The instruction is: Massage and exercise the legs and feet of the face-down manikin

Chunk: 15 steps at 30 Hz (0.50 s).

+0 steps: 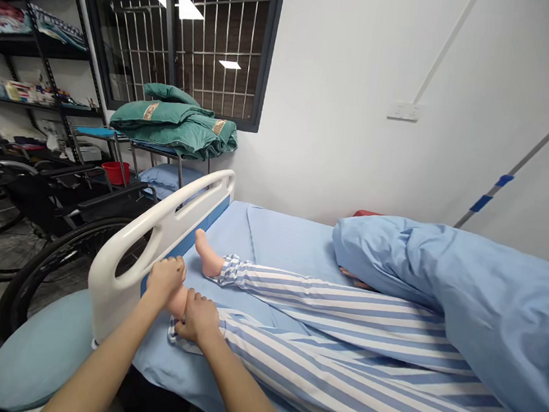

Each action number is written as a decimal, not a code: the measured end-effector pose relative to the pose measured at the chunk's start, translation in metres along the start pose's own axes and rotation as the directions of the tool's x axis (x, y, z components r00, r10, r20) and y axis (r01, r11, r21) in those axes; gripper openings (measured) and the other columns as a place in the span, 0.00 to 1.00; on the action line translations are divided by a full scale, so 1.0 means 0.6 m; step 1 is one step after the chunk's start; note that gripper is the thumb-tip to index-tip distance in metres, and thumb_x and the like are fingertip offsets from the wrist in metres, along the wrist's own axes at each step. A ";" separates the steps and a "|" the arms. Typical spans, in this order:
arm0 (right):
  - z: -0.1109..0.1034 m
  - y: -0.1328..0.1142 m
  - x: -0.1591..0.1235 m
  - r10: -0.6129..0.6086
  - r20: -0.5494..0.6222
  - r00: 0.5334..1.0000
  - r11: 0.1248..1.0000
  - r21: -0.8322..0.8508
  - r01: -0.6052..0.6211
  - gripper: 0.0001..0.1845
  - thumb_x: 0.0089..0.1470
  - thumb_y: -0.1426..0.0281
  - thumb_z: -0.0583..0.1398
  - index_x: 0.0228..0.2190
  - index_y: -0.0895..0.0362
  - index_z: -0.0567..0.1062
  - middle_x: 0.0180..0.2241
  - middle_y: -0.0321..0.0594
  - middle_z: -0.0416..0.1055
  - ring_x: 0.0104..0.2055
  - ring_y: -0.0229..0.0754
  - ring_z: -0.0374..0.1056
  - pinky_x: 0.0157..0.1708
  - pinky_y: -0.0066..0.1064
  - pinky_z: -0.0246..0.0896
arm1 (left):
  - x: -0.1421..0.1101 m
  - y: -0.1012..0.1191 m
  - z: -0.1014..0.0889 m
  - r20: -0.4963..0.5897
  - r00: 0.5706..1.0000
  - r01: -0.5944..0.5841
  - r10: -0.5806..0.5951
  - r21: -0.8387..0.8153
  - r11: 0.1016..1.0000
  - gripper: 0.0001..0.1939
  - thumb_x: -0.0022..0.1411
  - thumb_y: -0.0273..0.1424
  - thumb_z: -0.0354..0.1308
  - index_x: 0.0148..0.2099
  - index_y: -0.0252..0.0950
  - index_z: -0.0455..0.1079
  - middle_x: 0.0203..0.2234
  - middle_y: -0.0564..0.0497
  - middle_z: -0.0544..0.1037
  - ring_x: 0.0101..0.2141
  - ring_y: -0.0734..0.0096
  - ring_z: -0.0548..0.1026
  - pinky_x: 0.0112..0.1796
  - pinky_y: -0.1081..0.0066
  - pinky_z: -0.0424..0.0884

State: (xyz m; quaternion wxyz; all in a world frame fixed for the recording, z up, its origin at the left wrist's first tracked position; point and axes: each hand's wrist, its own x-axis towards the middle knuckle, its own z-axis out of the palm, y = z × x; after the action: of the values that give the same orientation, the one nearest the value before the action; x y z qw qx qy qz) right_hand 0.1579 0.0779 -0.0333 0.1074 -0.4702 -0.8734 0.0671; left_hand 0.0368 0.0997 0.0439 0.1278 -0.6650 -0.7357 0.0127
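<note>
A figure in blue-and-white striped trousers (340, 329) lies on a bed with a light blue sheet (281, 239). Its near foot (178, 302) is mostly covered by my two hands. My left hand (165, 278) is closed round the front of that foot. My right hand (199, 318) is wrapped round the ankle at the trouser cuff. The far foot (206, 256) lies bare and free beside the white footboard (155, 233). A light blue duvet (470, 296) covers the figure's upper body.
A wheelchair (59, 224) stands left of the footboard. Behind it are a metal shelving unit (30, 72), a trolley with folded green blankets (176, 122), and a barred window (198, 37). A round light blue stool seat (41, 352) sits at lower left. A pole (526, 159) leans at right.
</note>
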 end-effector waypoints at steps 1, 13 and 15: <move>0.000 0.000 0.000 0.001 -0.002 1.000 1.000 -0.001 -0.001 0.29 0.35 0.62 0.59 0.41 0.58 0.59 0.36 0.48 0.69 0.35 0.53 0.68 0.32 0.41 0.63 | -0.003 0.000 0.004 -0.044 0.998 0.033 -0.034 -0.019 0.999 0.22 0.61 0.30 0.36 0.43 0.26 0.70 0.32 0.34 0.76 0.35 0.51 0.75 0.32 0.60 0.68; 0.000 -0.003 -0.003 -0.013 0.011 1.000 1.000 -0.023 0.013 0.28 0.37 0.62 0.58 0.42 0.58 0.59 0.37 0.48 0.68 0.36 0.53 0.68 0.32 0.41 0.62 | -0.039 0.007 0.036 -0.308 0.860 0.365 -0.407 -0.186 0.912 0.22 0.65 0.32 0.31 0.41 0.31 0.65 0.30 0.43 0.75 0.28 0.62 0.75 0.25 0.69 0.63; -0.002 -0.005 -0.004 -0.009 0.014 1.000 1.000 -0.030 0.010 0.29 0.37 0.62 0.59 0.42 0.58 0.58 0.37 0.48 0.68 0.37 0.53 0.68 0.32 0.40 0.62 | -0.046 0.006 0.037 -0.305 0.863 0.360 -0.402 -0.185 0.914 0.22 0.66 0.32 0.30 0.41 0.31 0.65 0.30 0.43 0.75 0.28 0.63 0.75 0.25 0.70 0.63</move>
State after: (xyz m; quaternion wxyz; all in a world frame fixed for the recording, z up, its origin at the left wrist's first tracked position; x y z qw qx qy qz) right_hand 0.1573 0.0741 -0.0315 0.0946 -0.4672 -0.8773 0.0567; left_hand 0.0379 0.0764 0.0172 0.2109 -0.5051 -0.8191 -0.1716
